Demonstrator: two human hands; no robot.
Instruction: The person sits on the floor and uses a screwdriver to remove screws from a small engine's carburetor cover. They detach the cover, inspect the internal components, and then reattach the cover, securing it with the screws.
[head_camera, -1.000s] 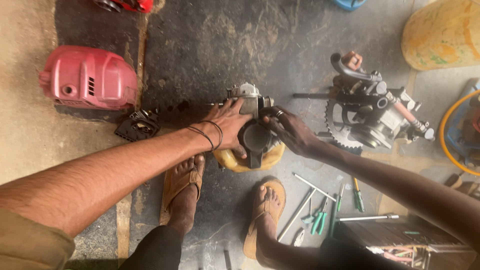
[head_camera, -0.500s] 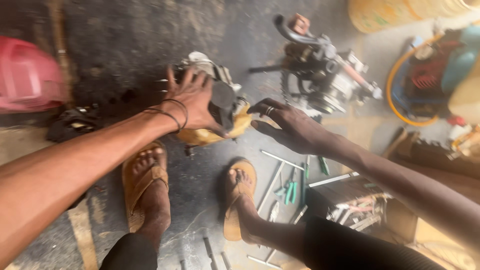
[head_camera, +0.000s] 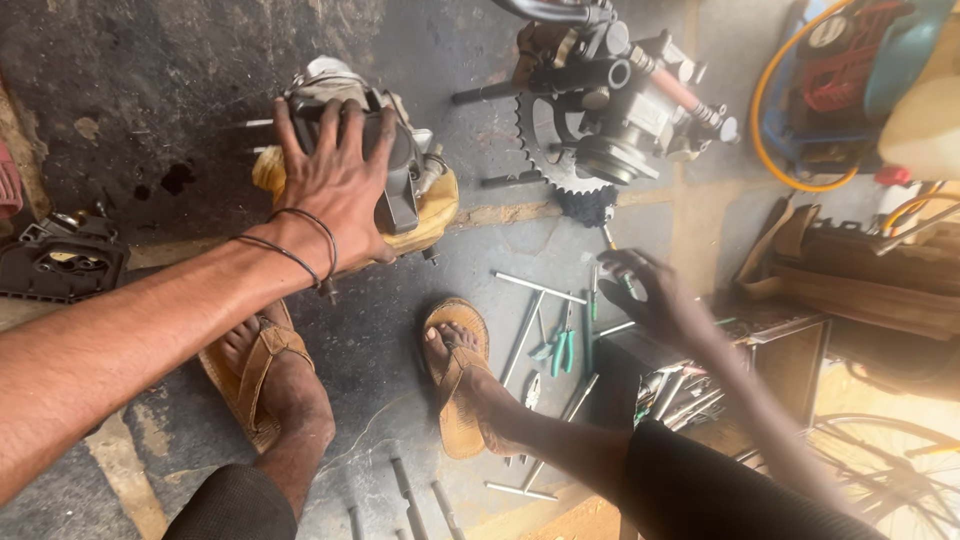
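1. Sandals (head_camera: 455, 385) flank loose rods on the floor.
2. Right hand (head_camera: 650, 295), fingers open and empty, hovers over pliers (head_camera: 560, 348), right of the engine block.
3. Left hand (head_camera: 335, 180) presses flat, spread, on the engine block (head_camera: 415, 185); unsteadied, it may tip off its yellow pad.

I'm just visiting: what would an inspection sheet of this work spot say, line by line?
Surface: stained, dark concrete floor with oil spots.
Job's things: small engine block lying on a yellow pad.
Clutter: loose rods and green-handled pliers on the floor; black cover at left; open toolbox.
Hands: left hand pressed flat on the engine block; right hand open, blurred, hovering over the tools, holding nothing.
Cables: yellow hose looped at upper right.
Surroundings: second engine with a toothed sprocket; bicycle wheel at lower right; sandalled feet.
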